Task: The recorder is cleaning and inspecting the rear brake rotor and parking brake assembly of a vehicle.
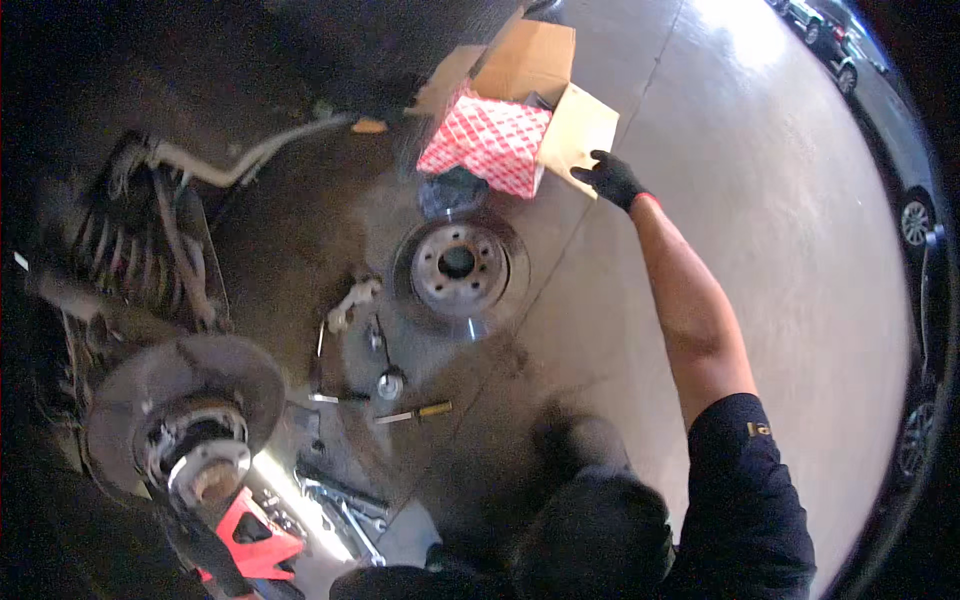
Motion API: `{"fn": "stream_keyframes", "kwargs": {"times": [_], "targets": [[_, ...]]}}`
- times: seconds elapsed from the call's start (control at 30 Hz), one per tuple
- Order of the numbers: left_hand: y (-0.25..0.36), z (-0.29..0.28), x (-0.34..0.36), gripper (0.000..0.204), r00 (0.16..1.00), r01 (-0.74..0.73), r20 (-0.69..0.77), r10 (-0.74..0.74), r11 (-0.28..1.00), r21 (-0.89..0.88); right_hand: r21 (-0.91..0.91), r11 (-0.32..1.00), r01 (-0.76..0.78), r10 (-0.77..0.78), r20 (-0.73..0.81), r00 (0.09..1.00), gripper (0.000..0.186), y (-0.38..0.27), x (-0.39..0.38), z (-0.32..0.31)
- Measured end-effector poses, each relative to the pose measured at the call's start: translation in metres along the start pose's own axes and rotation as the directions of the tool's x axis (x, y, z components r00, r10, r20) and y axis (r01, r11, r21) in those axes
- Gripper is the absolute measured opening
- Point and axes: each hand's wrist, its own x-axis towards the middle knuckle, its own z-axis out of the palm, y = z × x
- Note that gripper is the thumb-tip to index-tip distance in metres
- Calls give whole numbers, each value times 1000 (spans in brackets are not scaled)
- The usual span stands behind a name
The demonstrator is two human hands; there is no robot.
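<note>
My right hand (612, 182), in a black glove, reaches forward to the open flap of a cardboard box (580, 140) with a red-and-white pattern. Its fingers are apart and overlap the flap's edge, and nothing is held in them. At the lower left, a dark gloved shape that looks like my left hand (215, 555) is beside the wheel hub (210, 475) and a red stand (250, 535); shadow hides its fingers. Around the hub sits a dusty round backing plate (190, 375). On the floor near the box lies a brake disc (460, 268).
A dark bundle (453, 192) lies between box and disc. A metal bracket (352, 303), a ratchet (388, 383) and a yellow-handled screwdriver (425, 411) lie on the floor. Wrenches (360, 530) lie beside a bright light bar (300, 505). A coil spring (130, 260) is at left; cars (915, 215) stand far right.
</note>
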Motion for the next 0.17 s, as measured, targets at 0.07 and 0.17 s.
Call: {"fn": "stream_keyframes", "kwargs": {"times": [0.07, 0.17], "targets": [[-18, -15, -15, 47, 974, 172, 174, -144, 972, -160, 184, 980, 78, -65, -77, 995, 74, -17, 58, 12], [-41, -15, -19, 44, 983, 175, 86, -163, 969, -172, 361, 872, 330, -270, -208, 940, 58, -36, 137, 33]]}}
